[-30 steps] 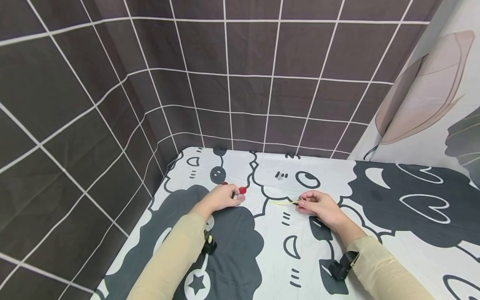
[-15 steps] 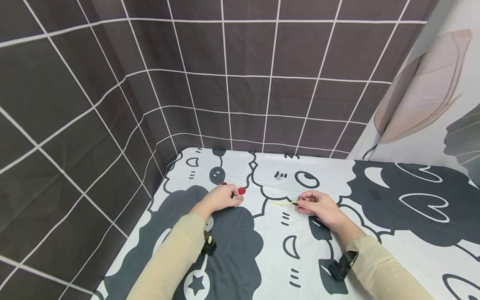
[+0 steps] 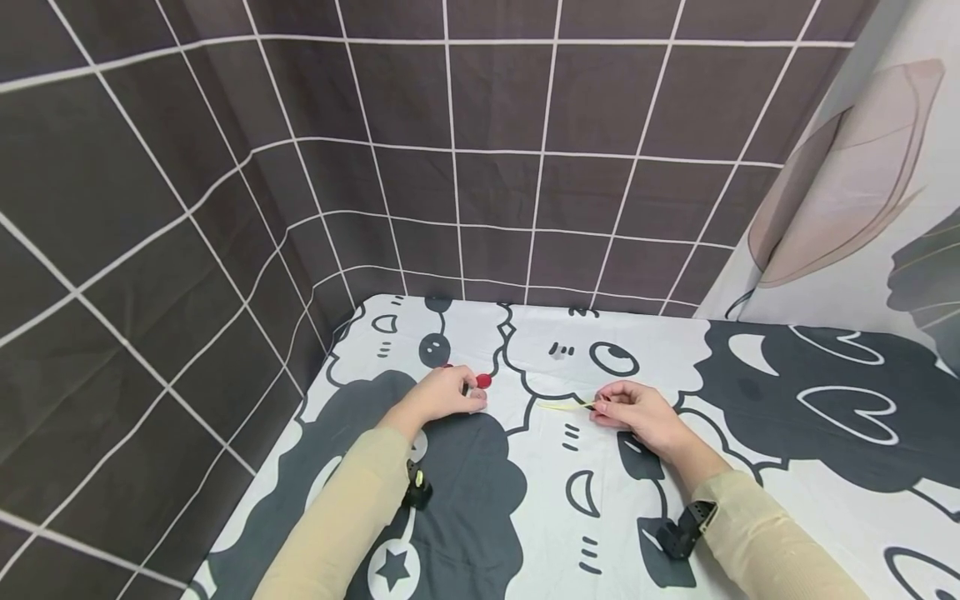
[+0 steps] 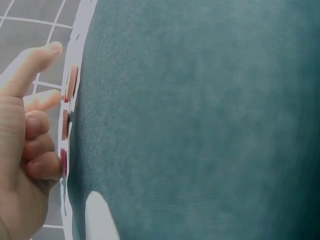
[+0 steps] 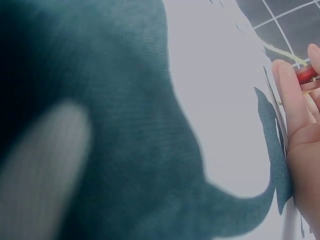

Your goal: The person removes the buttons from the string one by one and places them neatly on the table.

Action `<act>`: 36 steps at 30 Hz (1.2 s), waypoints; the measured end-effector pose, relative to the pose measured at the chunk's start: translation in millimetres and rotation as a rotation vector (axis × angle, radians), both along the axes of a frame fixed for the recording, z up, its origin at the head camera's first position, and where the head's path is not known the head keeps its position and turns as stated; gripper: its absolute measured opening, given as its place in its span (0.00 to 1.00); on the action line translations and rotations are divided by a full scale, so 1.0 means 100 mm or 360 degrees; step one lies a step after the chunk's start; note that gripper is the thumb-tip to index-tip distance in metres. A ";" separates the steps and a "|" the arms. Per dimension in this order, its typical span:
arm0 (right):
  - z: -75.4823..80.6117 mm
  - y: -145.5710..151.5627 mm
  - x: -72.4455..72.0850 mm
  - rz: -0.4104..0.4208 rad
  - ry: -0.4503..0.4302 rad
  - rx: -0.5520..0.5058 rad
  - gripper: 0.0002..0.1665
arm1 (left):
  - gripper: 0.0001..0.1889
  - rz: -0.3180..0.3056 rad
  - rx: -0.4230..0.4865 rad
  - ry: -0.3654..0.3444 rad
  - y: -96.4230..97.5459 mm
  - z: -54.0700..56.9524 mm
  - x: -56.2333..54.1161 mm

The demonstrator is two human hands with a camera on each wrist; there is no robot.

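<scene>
In the head view my left hand (image 3: 448,393) rests low over the patterned cloth, beside a round red disc (image 3: 483,381). A second reddish disc shows partly behind its knuckles. The left wrist view has several flat reddish discs, such as this upper one (image 4: 72,82), lined up on the cloth near the fingertips; the fingers are loosely bent and the thumb stands apart. My right hand (image 3: 633,414) pinches a small shiny red piece (image 5: 306,75) between thumb and fingers. A thin yellow string (image 3: 562,407) runs leftward from that pinch. The fingers partly hide the red piece.
A white and dark grey cartoon-print cloth (image 3: 547,483) covers the surface. Dark grid-patterned curtains (image 3: 495,192) stand behind and to the left. At the right hangs a pale leaf-print curtain (image 3: 847,208). Black cameras sit on both wrists.
Both hands stay almost in place. The left fingers shift very slightly beside the red disc; the right hand keeps its pinch, with the yellow string lying the same way.
</scene>
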State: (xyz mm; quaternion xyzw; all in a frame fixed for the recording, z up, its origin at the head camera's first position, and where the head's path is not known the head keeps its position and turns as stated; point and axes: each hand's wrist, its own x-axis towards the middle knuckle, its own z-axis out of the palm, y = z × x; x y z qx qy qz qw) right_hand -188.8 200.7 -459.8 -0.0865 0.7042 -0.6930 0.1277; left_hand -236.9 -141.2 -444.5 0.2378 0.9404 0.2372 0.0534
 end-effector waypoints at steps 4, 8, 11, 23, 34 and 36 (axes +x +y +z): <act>0.00 0.01 0.00 -0.0009 -0.0015 -0.0004 0.21 | 0.18 0.0002 0.0004 -0.0005 0.02 0.02 0.00; 0.00 0.01 0.00 -0.0021 -0.0015 0.0029 0.21 | 0.20 0.0009 -0.0004 -0.0017 0.06 0.05 -0.01; -0.01 0.01 0.00 -0.0025 -0.0008 0.0056 0.22 | 0.20 0.0020 -0.0011 -0.0048 0.10 0.08 -0.01; 0.01 0.00 -0.01 0.0006 -0.0004 0.0083 0.24 | 0.19 -0.0036 -0.0035 -0.0080 0.29 0.21 -0.02; 0.00 0.01 -0.02 0.0010 0.0045 0.0173 0.24 | 0.28 -0.0007 -0.0075 -0.0217 0.42 0.28 -0.01; -0.01 0.01 -0.02 0.0008 0.0040 0.0162 0.24 | 0.28 -0.0005 -0.0065 -0.0225 0.44 0.26 -0.02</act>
